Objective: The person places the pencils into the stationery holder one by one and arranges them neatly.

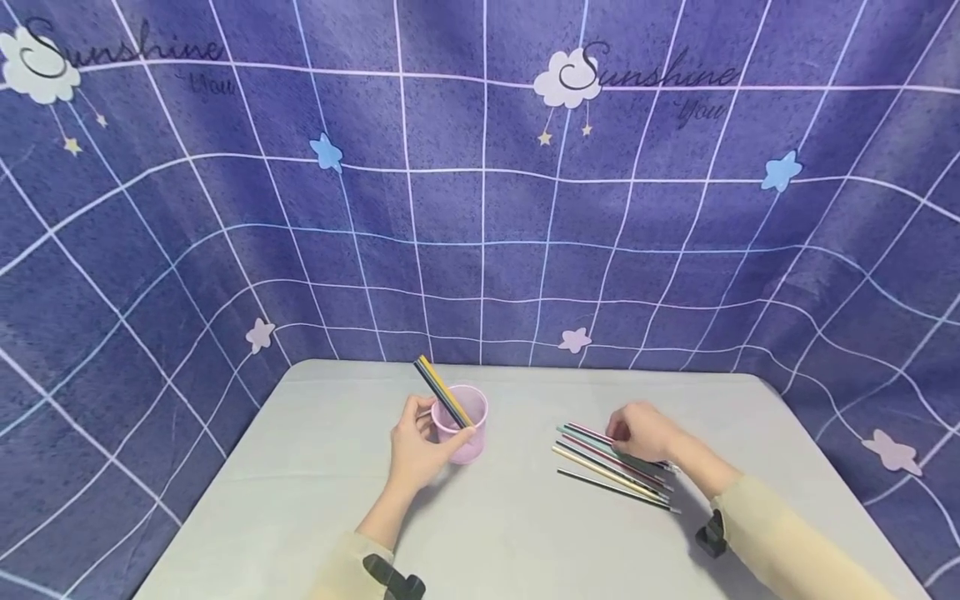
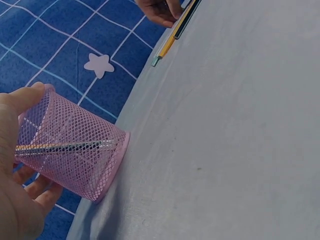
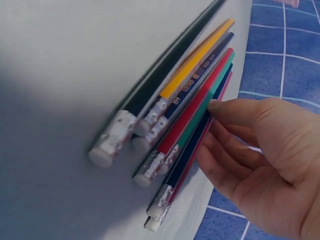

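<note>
A pink mesh pencil cup point(image 1: 471, 450) stands near the table's far side, tilted in the left wrist view only because that camera is turned. My left hand point(image 1: 417, 450) grips it, thumb at the rim and fingers round the far side. Yellow and dark pencils point(image 1: 437, 385) lean in the cup towards the left. To the right, several pencils point(image 1: 600, 462) lie in a loose fan, their white eraser ends towards the right. My right hand point(image 3: 270, 155) pinches at the far edge of this fan, thumb against a green pencil point(image 3: 192, 125) and dark blue pencil point(image 3: 186, 157); which one it holds is unclear.
A pale cloth covers the table point(image 1: 480, 533). Behind and beside it hangs a purple-blue grid curtain point(image 1: 517, 208) with stars and clouds. At the near side of the fan, a dark pencil point(image 1: 600, 483) lies slightly apart from the others.
</note>
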Demonstrator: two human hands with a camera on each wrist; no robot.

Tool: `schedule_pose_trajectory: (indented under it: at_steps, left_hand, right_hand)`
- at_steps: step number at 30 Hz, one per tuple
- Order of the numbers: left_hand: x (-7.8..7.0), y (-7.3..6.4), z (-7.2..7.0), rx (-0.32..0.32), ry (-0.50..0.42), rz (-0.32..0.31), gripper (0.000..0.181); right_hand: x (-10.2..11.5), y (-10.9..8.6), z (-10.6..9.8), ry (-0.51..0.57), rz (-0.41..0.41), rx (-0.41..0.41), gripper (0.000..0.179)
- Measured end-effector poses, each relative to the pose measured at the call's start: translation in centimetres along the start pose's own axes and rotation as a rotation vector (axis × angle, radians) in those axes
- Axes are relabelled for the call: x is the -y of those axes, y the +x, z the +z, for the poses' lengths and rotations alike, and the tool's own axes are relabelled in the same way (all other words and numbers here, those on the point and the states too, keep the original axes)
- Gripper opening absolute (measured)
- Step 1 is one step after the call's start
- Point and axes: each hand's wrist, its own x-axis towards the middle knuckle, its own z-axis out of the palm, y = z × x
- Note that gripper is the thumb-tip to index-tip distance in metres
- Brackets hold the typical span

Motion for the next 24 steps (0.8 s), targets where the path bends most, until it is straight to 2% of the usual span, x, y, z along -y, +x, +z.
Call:
schedule_pose_trajectory:
  at_steps: [6, 15, 17, 24]
  left_hand:
    - [0.0, -0.2, 0.0, -0.008, 0.005, -0.003, 0.071]
    - [0.3, -0.8, -0.2, -0.007, 0.021, -0.005, 0.068]
    - [0.4, -0.9, -0.3, -0.007, 0.029, -0.006, 0.068]
    - [0.3, -0.3, -0.2, -0.006, 0.028, 0.011, 0.068]
  right_hand:
    - [-0.2, 0.0, -0.1, 0.073, 0.047, 0.036, 0.012]
    - [-0.8, -0.7, 1.7, 0.168, 0.097, 0.029, 0.011]
    - [-0.7, -0.8, 1.8, 0.178, 0.084, 0.015, 0.010]
    - [-0.6, -0.3, 0.6, 0.196, 0.080, 0.024, 0.012]
